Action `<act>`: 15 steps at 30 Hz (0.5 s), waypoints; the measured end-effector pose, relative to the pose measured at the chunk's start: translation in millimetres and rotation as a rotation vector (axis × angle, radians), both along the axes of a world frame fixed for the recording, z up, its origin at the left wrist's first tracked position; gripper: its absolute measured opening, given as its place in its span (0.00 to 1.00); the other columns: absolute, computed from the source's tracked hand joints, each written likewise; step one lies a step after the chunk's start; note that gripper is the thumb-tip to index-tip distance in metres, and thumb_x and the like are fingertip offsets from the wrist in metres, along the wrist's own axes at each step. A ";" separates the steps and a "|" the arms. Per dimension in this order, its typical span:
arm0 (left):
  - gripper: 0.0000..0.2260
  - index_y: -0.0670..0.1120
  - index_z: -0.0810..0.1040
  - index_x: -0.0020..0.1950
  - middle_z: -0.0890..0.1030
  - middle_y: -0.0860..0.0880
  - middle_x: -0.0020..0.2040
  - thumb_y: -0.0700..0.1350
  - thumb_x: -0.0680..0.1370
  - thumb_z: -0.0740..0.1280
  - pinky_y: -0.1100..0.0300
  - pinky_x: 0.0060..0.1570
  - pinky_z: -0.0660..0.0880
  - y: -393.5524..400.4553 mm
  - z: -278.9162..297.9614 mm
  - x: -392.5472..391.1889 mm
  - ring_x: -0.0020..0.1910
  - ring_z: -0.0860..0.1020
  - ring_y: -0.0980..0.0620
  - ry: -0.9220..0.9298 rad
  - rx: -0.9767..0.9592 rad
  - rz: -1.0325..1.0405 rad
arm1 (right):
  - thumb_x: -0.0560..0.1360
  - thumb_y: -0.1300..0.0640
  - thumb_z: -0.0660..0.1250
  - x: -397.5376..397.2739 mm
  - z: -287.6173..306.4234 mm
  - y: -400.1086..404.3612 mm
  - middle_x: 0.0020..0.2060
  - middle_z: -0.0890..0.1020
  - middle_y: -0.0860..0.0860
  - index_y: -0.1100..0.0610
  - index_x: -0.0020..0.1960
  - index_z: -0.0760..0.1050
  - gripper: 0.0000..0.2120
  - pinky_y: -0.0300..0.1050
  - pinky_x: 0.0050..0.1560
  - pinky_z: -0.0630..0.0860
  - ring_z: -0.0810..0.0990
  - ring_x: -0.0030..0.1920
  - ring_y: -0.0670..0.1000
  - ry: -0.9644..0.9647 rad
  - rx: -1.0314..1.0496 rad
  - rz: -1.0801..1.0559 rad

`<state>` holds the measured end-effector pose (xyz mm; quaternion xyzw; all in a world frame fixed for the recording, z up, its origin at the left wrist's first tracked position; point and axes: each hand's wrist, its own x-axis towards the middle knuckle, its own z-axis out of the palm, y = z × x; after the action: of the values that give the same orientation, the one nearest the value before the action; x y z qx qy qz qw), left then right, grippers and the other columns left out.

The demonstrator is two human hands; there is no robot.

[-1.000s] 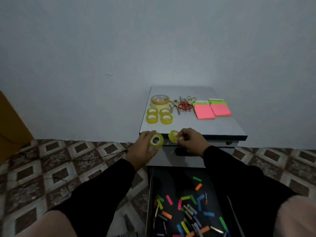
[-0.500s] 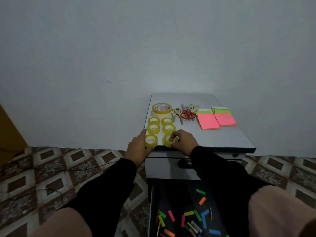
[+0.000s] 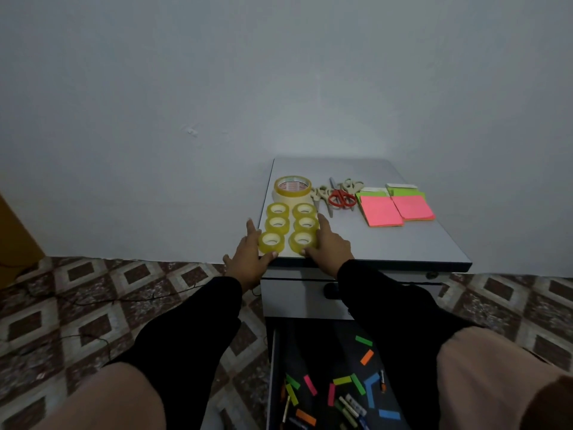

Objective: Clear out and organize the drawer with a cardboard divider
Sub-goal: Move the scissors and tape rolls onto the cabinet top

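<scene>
Drawer [image 3: 313, 361] hung open at 6 o'clock under my arms, dark inside, with loose colored tabs [image 3: 362, 383] and small clips [image 3: 352, 406] scattered in it. No cardboard divider in view.

Change: a second ago I held one small yellow tape roll in each hand, in the air at the cabinet's front edge. By this frame both were down on the cabinet top [image 3: 403, 243] as the front pair, left roll [image 3: 271, 242] and right roll [image 3: 303, 242], closing a two-by-three block with the other four rolls [image 3: 291, 217] at 12 o'clock of them. My left hand [image 3: 248, 262] lay against the left roll's outer side, fingers mostly straight, thumb at its front, pressing rather than gripping. My right hand [image 3: 330, 246] did the same on the right roll, index finger stretched along the block's right side. Neither hand was wrapped around anything.

Judgement: tapes sorted; clear-out only partly done, since the small stuff sat in the drawer.

Farther back on the top: a big tape roll [image 3: 292, 190] at 12 o'clock of the block, scissors [image 3: 339, 197] at 1 o'clock, pink and green sticky pads [image 3: 397, 206] at 2 o'clock. Grey cabinet against a plain pale wall [image 3: 279, 72], patterned brown tile floor [image 3: 93, 293], thin cable [image 3: 93, 301] across it at 9 o'clock.
</scene>
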<state>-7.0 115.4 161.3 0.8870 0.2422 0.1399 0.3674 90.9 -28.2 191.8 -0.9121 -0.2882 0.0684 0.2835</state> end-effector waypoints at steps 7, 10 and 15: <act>0.41 0.47 0.34 0.76 0.61 0.53 0.75 0.53 0.78 0.63 0.37 0.71 0.51 -1.1 1.8 3.4 0.74 0.61 0.48 0.011 -0.013 -0.035 | 0.72 0.50 0.70 4.4 -3.5 1.6 0.64 0.75 0.57 0.56 0.76 0.45 0.43 0.54 0.64 0.65 0.72 0.65 0.59 0.002 0.023 -0.015; 0.45 0.49 0.34 0.76 0.59 0.49 0.76 0.53 0.76 0.67 0.38 0.70 0.55 -2.1 1.8 2.6 0.75 0.59 0.45 -0.022 -0.010 -0.030 | 0.71 0.54 0.72 4.3 0.4 -3.5 0.67 0.71 0.60 0.56 0.76 0.48 0.43 0.54 0.67 0.66 0.70 0.67 0.60 0.067 0.072 0.001; 0.47 0.48 0.38 0.77 0.50 0.47 0.78 0.54 0.73 0.71 0.41 0.72 0.54 -13.8 8.8 -7.1 0.77 0.51 0.45 -0.100 0.063 0.036 | 0.69 0.57 0.74 -0.5 9.3 -21.7 0.70 0.67 0.59 0.56 0.76 0.51 0.43 0.50 0.69 0.65 0.66 0.70 0.59 0.101 0.106 0.014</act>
<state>-14.1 101.6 170.1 0.8856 0.2349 0.1984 0.3482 90.4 -49.9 201.1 -0.8891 -0.2832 0.1011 0.3450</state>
